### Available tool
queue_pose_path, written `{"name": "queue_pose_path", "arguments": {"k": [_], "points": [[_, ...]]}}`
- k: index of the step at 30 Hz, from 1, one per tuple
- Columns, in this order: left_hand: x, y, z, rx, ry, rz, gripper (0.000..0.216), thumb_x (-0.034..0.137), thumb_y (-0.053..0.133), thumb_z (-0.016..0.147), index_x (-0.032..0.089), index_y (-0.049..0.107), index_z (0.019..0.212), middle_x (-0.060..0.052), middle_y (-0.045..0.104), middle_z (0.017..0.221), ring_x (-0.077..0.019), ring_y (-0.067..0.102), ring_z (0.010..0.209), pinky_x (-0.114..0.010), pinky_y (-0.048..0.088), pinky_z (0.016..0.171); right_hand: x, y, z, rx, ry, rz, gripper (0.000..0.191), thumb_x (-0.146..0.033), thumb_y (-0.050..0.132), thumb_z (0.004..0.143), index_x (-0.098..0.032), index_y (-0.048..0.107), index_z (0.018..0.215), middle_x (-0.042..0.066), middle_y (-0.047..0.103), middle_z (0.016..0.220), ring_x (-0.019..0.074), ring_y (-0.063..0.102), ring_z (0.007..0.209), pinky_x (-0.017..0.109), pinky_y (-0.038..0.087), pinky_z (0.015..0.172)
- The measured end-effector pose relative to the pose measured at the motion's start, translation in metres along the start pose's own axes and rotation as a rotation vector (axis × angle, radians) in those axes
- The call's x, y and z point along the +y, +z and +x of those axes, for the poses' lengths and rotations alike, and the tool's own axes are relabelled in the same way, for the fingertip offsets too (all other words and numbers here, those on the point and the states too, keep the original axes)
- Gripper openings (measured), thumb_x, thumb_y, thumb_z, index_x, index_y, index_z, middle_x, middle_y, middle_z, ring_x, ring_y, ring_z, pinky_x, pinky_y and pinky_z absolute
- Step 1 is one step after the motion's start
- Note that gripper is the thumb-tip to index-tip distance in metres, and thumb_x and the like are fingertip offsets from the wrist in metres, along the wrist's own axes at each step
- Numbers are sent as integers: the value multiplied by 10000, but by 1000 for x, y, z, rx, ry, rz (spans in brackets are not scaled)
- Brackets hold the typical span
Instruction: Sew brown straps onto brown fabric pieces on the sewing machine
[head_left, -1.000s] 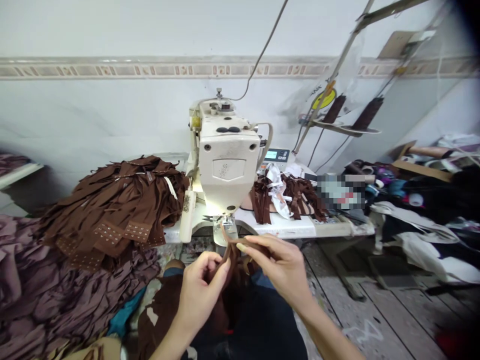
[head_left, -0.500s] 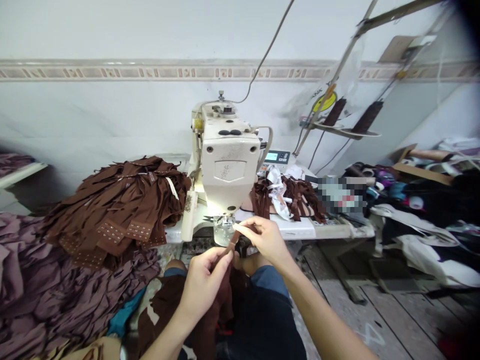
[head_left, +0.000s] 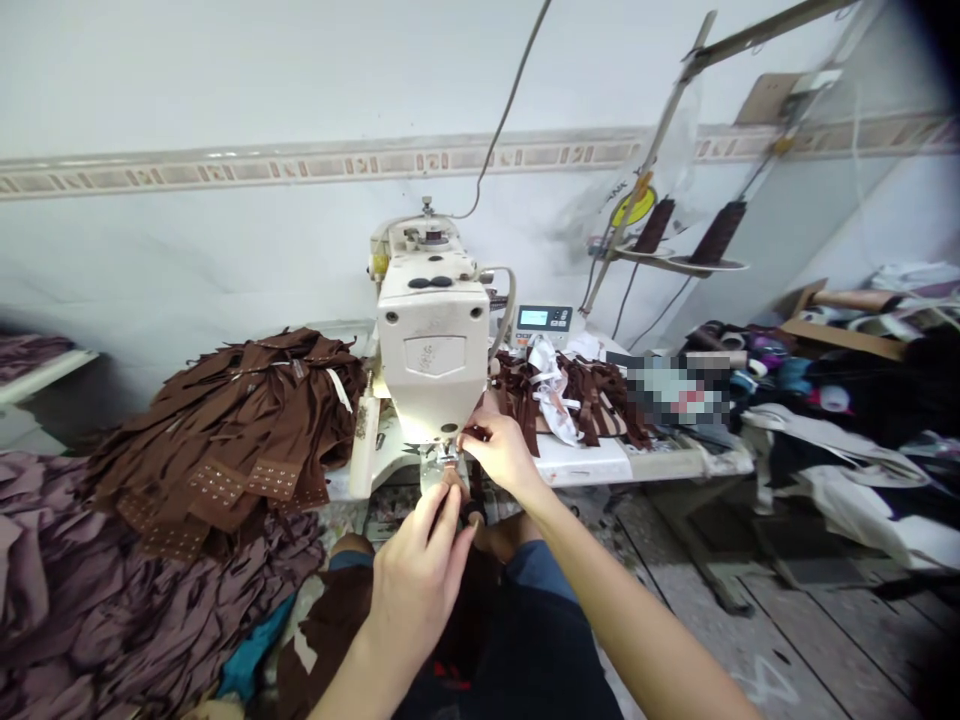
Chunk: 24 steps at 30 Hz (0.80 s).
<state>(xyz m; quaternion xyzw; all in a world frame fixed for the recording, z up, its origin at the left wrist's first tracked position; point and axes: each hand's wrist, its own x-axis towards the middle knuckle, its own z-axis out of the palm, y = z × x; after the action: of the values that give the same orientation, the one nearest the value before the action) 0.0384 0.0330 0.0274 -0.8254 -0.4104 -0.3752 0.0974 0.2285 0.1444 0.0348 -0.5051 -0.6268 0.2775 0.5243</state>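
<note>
Left hand (head_left: 420, 575) and right hand (head_left: 501, 452) both pinch brown strap (head_left: 453, 477), seating it under sewing machine (head_left: 431, 350) needle; alignment looks to need care.

Even, soft light fills the frame, brightest on the pale wall (head_left: 225, 80) across the top. Corners darken at far right. Edges bow outward; a pixelated patch (head_left: 679, 390) sits right of centre.

The white tabletop (head_left: 600, 462) carries a cream sewing machine (head_left: 431, 345) at its middle. To its left lies a big heap of brown fabric pieces (head_left: 240, 420) and to its right a smaller bundle of brown strips (head_left: 596, 395). A small display box (head_left: 544, 318) stands behind that bundle.
</note>
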Motion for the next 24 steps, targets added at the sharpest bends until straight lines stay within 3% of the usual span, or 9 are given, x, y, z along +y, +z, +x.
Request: {"name": "queue_pose_path", "arguments": {"k": [8, 12, 14, 17, 21, 24], "points": [[2, 12, 9, -64, -64, 58, 462, 251, 566, 1081, 200, 550, 1540, -152, 714, 1440, -273, 805, 1090, -308, 689, 821, 7, 7, 18, 35, 19, -3, 159, -121, 695, 729, -214, 804, 799, 78, 820, 951, 301, 730, 990, 401, 546, 931], [-4, 12, 10, -101, -71, -26, 517, 284, 594, 1069, 225, 513, 1577, -153, 693, 1464, -291, 787, 1143, -339, 688, 877, 11, 8, 19, 55, 64, 52, 73, -222, 758, 736, -209, 801, 794, 85, 820, 913, 308, 742, 950, 396, 571, 870], [-7, 9, 8, -116, -77, -93, 545, 298, 608, 1065, 240, 496, 1595, -153, 664, 1501, -308, 756, 1221, -376, 674, 950, 13, 9, 14, 58, 95, 103, 136, -320, 787, 756, -198, 797, 816, 75, 811, 865, 278, 744, 840, 366, 582, 785], [-10, 3, -1, -114, -93, -178, 538, 272, 589, 1077, 265, 484, 1604, -137, 629, 1546, -303, 700, 1323, -406, 633, 1057, 15, 10, -4, 107, 151, 180, 330, -502, 769, 832, -183, 789, 916, 70, 799, 853, 237, 723, 746, 318, 567, 672], [-19, 0, -32, 8, -203, -231, 529, 170, 496, 1101, 267, 452, 1619, -129, 665, 1490, -252, 674, 1364, -371, 593, 1114, 22, 13, -51, 175, 264, 258, 481, -643, 629, 965, -193, 756, 1077, 81, 787, 961, 200, 682, 713, 265, 503, 530], [-35, 2, -67, -20, -266, -231, 449, 213, 512, 1107, 240, 531, 1554, -128, 760, 1323, -237, 766, 1191, -329, 635, 995, 29, 7, -90, -78, 436, 397, 548, -700, 686, 922, -212, 748, 1164, 34, 750, 853, 143, 565, 509, 246, 416, 402]]}}
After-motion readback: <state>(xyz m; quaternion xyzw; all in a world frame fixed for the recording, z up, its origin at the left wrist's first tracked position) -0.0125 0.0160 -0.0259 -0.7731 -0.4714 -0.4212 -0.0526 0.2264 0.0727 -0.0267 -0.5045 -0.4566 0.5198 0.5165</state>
